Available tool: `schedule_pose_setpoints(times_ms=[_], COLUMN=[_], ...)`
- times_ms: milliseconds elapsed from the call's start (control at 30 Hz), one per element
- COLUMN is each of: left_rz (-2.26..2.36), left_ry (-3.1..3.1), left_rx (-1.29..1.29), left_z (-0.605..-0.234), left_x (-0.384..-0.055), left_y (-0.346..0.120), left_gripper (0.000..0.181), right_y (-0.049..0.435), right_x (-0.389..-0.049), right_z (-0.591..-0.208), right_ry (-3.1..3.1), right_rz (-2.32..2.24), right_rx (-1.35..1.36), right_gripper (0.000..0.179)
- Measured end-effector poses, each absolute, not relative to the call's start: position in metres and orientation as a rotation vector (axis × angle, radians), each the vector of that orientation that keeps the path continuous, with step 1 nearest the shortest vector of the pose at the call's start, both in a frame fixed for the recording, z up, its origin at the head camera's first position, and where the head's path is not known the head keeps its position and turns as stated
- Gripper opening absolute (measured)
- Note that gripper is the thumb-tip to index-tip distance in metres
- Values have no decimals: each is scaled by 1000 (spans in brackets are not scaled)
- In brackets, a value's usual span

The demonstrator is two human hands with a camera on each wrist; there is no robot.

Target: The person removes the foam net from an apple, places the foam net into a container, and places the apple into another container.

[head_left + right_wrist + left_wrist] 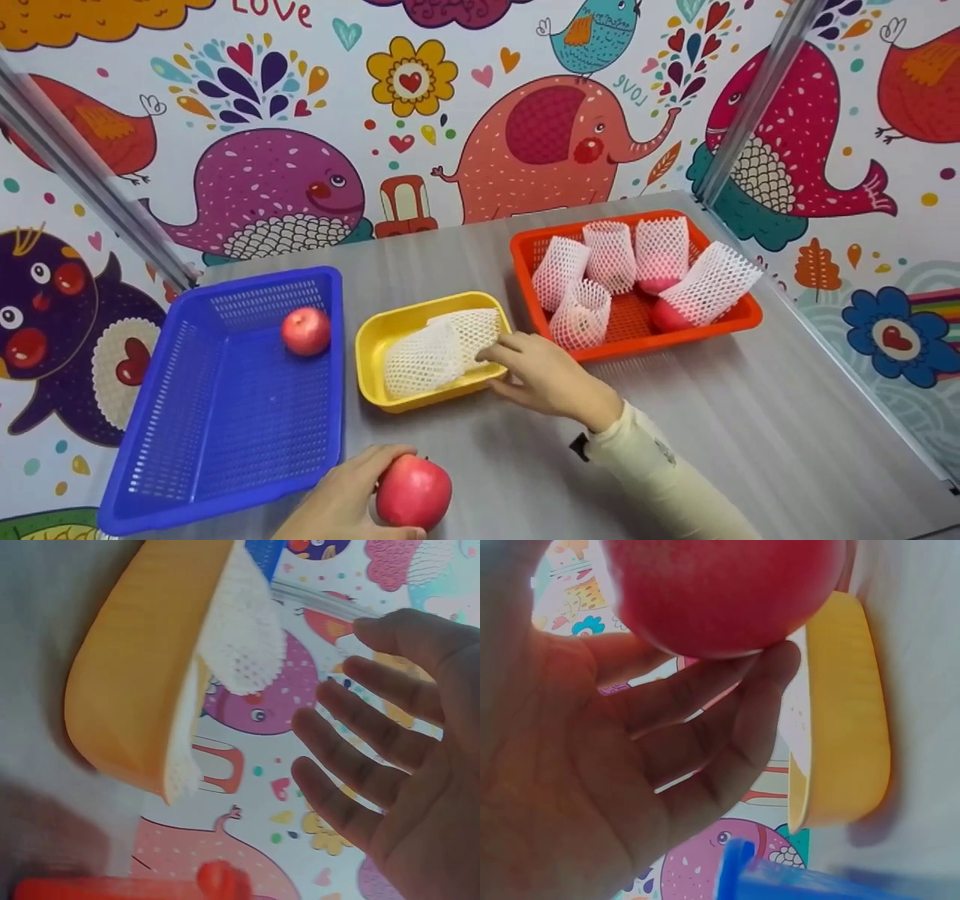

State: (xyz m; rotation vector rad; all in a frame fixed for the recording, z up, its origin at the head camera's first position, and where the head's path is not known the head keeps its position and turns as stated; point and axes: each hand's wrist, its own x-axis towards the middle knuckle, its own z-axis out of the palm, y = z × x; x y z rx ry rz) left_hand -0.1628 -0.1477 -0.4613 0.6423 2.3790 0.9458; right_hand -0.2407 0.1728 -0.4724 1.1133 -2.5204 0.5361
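Note:
My left hand (349, 495) grips a red apple (414, 492) between thumb and fingers, in front of the yellow basket (397, 406). In the left wrist view the apple (727, 592) rests against the curled fingertips. White foam net sleeves (424, 360) lie inside the yellow basket. My right hand (546, 373) is over that basket's right rim, its fingers spread and slightly bent. Nothing is between those fingers in the right wrist view, where the hand (397, 742) faces the foam sleeve (244, 630) sticking up above the rim.
A blue basket (274, 405) at the left holds one red apple (306, 331). At the right stands an orange-red basket (637, 346) with several apples in foam net sleeves (609, 257), one sleeve (712, 285) leaning over its rim. A printed wall panel (420, 150) closes off the back.

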Motion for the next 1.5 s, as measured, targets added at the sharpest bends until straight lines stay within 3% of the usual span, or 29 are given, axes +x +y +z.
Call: schedule_pose_setpoints(times_ms=[200, 367, 667, 933, 1100, 1500], left_rz=[928, 885, 737, 514, 370, 295], left_ry=[2483, 2549, 2849, 2864, 2788, 2614], left_rx=[723, 614, 602, 565, 539, 382], left_z=[-455, -438, -413, -427, -440, -462], left_x=[-167, -180, -230, -287, -313, -337], left_y=[-155, -163, -218, -263, -281, -291], left_gripper=[84, 86, 84, 91, 83, 68], right_y=[193, 209, 222, 227, 230, 235], right_x=[-216, -204, -195, -192, -190, -187], right_z=[-468, -468, -479, -481, -481, -484], right_ry=[-2500, -2480, -2545, -2620, -2646, -2657], right_rz=[483, 494, 556, 599, 605, 663], right_rx=[1116, 1094, 1048, 1014, 1007, 1037], right_gripper=[27, 28, 28, 28, 28, 27])
